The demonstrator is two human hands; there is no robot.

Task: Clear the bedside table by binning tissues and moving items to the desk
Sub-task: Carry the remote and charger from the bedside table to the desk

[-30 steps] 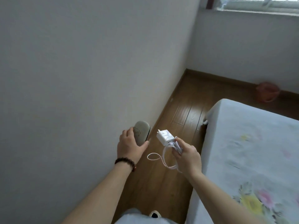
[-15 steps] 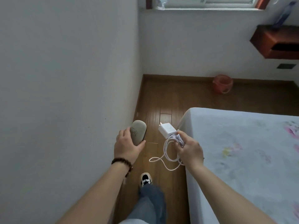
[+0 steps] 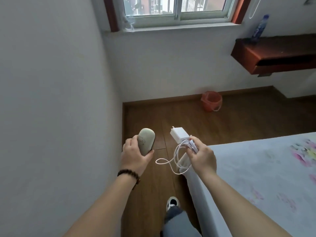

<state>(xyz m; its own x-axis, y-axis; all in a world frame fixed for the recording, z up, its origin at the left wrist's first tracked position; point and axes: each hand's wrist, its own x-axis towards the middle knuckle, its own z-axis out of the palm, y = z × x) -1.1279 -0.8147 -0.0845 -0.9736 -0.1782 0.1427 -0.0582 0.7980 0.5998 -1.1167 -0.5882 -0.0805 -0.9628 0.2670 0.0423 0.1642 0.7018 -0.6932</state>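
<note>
Left hand (image 3: 135,157) grips an oval case (image 3: 145,143); right hand (image 3: 201,155) clutches the charger (image 3: 179,135).

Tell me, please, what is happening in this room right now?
A person walks along the wooden floor between the wall and the bed. The left hand holds a pale oval case; the right hand grips a white charger with its coiled cable. An orange bin stands under the window.
</note>
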